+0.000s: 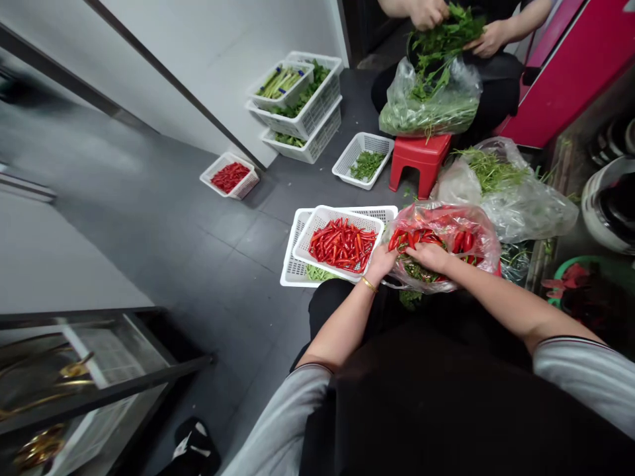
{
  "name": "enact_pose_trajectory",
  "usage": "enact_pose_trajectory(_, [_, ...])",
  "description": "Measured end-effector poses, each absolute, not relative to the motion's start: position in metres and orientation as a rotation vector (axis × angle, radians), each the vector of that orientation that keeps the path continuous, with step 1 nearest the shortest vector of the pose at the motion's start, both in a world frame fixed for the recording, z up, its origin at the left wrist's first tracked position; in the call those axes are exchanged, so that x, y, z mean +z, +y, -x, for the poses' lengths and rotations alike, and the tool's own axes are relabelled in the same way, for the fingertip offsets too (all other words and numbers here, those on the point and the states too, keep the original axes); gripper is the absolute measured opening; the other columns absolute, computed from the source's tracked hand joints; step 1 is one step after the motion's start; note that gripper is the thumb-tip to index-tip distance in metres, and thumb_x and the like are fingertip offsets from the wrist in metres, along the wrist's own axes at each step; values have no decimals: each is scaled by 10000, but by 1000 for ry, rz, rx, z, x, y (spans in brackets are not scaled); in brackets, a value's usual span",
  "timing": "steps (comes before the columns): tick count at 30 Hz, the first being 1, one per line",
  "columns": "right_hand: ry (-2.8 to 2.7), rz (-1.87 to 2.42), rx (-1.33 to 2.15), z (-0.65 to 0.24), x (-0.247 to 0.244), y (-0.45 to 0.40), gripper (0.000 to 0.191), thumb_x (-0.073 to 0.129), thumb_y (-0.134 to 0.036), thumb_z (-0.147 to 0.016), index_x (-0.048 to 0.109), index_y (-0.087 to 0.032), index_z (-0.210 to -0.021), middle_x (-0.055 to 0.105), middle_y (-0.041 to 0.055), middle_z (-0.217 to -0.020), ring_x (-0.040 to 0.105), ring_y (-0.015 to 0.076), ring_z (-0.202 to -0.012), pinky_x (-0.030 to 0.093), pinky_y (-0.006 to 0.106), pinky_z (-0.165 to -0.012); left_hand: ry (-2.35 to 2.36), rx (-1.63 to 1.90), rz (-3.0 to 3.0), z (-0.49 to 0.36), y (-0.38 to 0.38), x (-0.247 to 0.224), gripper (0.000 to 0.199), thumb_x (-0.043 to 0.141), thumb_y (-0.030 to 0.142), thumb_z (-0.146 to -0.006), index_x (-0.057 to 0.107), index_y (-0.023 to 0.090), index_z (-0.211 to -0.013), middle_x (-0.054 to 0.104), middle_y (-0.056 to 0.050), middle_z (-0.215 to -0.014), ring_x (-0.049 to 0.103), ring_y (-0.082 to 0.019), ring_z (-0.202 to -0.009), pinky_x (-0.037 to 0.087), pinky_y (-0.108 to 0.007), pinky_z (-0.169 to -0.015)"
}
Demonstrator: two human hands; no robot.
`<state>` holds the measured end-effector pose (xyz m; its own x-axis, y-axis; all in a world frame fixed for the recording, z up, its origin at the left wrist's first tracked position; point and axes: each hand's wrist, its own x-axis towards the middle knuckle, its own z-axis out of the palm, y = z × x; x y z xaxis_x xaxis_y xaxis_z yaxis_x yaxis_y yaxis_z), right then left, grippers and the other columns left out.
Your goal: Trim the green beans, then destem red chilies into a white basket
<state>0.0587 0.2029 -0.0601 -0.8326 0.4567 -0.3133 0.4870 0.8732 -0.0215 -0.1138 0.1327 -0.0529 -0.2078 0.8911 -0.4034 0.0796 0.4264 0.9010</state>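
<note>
My right hand (pixel 429 256) is down in the mouth of a clear plastic bag (pixel 476 228) full of red chilies (pixel 464 241), with green stems and leaves at the bottom. My fingers (pixel 414 246) lie together over the chilies, but I can't tell whether they're clamped on any. My left hand (pixel 380 263), with a gold bangle (pixel 368 284) at the wrist, is against the near corner of a white plastic basket (pixel 342 225) heaped with loose red chilies (pixel 342 246). I can't tell whether those fingers are gripping it. That basket sits tilted on a second white basket (pixel 297 254) on the grey tile floor (pixel 213 231), just beside the bag.

Across from me, a co-worker's hands (pixel 449 23) hold leafy greens (pixel 446 36) above a green-filled plastic bag (pixel 429 99). A red plastic stool (pixel 421 162) stands between us, and a small basket of chopped greens (pixel 364 162) is beside it. Stacked baskets of vegetables (pixel 297 106) stand against the wall, and a small basket of red chilies (pixel 229 177) is on the floor near them.
</note>
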Motion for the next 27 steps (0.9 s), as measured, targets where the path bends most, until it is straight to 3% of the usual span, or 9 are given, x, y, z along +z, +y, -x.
enact_pose_trajectory(3, [2929,-757,-263,-117,-60,211,306,439,-219,-967,619,-166,-1209,677,146,-996,645,223,-888,473,305,-752,1437,920,-665,104,135,-48,118,618,232,-762,591,141,-693,642,-48,-649,629,-164,-570,528,-294,-587])
enact_pose_trajectory(6, [3031,-1126,-645,-151,-52,215,311,490,-383,-958,669,-189,-1123,706,111,-1002,662,217,-877,498,309,-771,1262,977,-624,92,138,-44,158,662,271,-785,598,129,-759,672,-69,-696,645,-152,-566,549,-302,-625])
enact_pose_trajectory(11, [2565,-1862,-1671,-135,-26,216,494,557,-627,-853,696,-162,-949,671,30,-628,582,139,-508,478,248,-503,1164,1170,-676,74,141,-40,321,722,333,-783,651,116,-1009,730,-116,-957,701,-206,-927,536,-358,-898])
enact_pose_trajectory(14, [2359,-1934,-2062,-118,-5,210,543,647,-690,-748,657,-150,-816,630,15,-550,538,107,-435,447,212,-421,1106,1208,-800,69,139,-33,374,703,341,-804,659,138,-1115,698,-118,-1161,640,-227,-1123,491,-363,-990])
enact_pose_trajectory(17, [2329,-1829,-2212,-109,7,201,550,691,-698,-700,635,-157,-783,592,-7,-496,531,106,-413,446,206,-407,1100,1167,-955,67,137,-27,391,696,354,-813,667,159,-1150,666,-98,-1247,578,-231,-1219,453,-357,-1037])
enact_pose_trajectory(19, [2327,-1818,-2232,-106,7,195,539,675,-698,-716,619,-164,-760,563,-22,-469,515,106,-401,436,208,-406,1118,1125,-975,64,136,-26,377,708,360,-804,677,153,-1118,695,-93,-1169,608,-221,-1165,458,-347,-1023])
enact_pose_trajectory(21, [2388,-1883,-2113,-102,0,191,512,608,-680,-786,614,-169,-755,558,-21,-472,504,110,-403,427,216,-417,1112,1056,-905,61,133,-28,378,701,390,-811,664,145,-1096,725,-85,-995,679,-199,-968,513,-342,-919])
enact_pose_trajectory(24, [2605,-1938,-1418,-94,-16,188,427,499,-548,-912,671,-165,-838,675,40,-632,615,162,-569,470,243,-542,1168,915,-782,57,129,-33,383,670,436,-837,625,151,-1090,677,-31,-702,633,-146,-576,539,-312,-664])
enact_pose_trajectory(27, [2644,-1760,-679,-83,-30,188,293,503,-382,-930,709,-175,-960,743,116,-966,682,235,-885,488,285,-725,1367,806,-705,56,128,-37,279,671,389,-846,633,145,-976,575,15,-530,520,-118,-418,497,-292,-558])
